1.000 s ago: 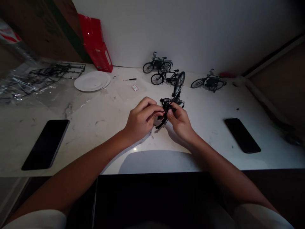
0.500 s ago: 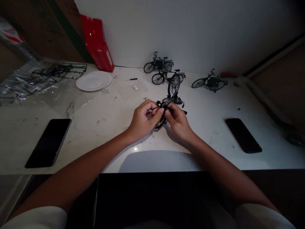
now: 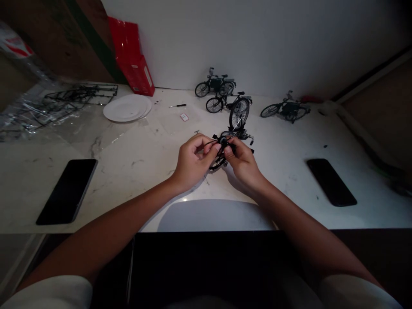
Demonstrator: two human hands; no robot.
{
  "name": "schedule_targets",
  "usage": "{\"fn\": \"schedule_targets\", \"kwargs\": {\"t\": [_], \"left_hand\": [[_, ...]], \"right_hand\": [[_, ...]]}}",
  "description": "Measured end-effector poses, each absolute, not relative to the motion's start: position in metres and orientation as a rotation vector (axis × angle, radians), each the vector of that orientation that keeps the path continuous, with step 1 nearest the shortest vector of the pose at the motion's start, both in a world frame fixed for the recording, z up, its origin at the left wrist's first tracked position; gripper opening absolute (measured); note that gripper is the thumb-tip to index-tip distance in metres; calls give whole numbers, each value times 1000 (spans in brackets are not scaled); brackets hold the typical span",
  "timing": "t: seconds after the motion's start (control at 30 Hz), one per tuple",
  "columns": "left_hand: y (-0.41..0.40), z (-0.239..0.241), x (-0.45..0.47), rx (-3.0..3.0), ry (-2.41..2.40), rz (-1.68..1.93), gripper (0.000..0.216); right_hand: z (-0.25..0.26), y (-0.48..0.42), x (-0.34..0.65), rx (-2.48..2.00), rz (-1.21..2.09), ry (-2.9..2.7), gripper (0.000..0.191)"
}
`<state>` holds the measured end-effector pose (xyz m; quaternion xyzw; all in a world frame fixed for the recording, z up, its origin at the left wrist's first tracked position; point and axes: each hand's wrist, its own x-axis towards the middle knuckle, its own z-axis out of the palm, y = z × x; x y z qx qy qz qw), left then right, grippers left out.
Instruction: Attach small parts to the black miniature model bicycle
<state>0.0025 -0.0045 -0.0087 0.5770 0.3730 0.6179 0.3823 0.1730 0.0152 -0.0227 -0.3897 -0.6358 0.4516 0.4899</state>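
Both my hands meet over the middle of the white marble table (image 3: 135, 150) and hold a small black model bicycle (image 3: 236, 128) that is partly built. My left hand (image 3: 193, 161) pinches a black part at the bicycle's near end with closed fingers. My right hand (image 3: 242, 163) grips the frame from the right, fingers curled. One spoked wheel (image 3: 240, 113) stands up above my fingers. The parts between my fingertips are too small to name.
Three finished model bicycles (image 3: 215, 87) (image 3: 222, 103) (image 3: 286, 110) stand at the back by the wall. A white plate (image 3: 127, 108), a small screwdriver (image 3: 177, 105), plastic part frames (image 3: 80, 94) and a red box (image 3: 133, 64) lie at back left. Black phones (image 3: 67, 189) (image 3: 331, 182) lie left and right.
The model bicycle has turned in my hands, so its raised wheel now faces me more squarely. Both hands have shifted a little along the frame.
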Motion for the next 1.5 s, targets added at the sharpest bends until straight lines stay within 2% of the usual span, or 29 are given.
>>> {"fn": "schedule_targets", "kwargs": {"t": [0.27,0.4,0.57,0.83,1.23,1.33,1.5], "left_hand": [[-7,-3,4,1455,903,1634,41],[-11,2,4,1459,920,1642,42],[-13,3,4,1479,901,1667,41],[-11,6,0,1533,928,1700,40],[3,-3,-1,860,947,1504,51],[2,-3,0,803,943,1478,54],[4,-9,1,870,938,1481,53]], "right_hand": [[-22,15,174,-863,1264,-1459,44],[-21,14,172,-859,1254,-1467,48],[-16,12,172,-806,1244,-1494,43],[-9,15,173,-891,1075,-1588,48],[6,7,168,-1118,826,-1450,30],[7,6,168,-1084,778,-1488,22],[0,8,169,-1055,769,-1522,18]]}}
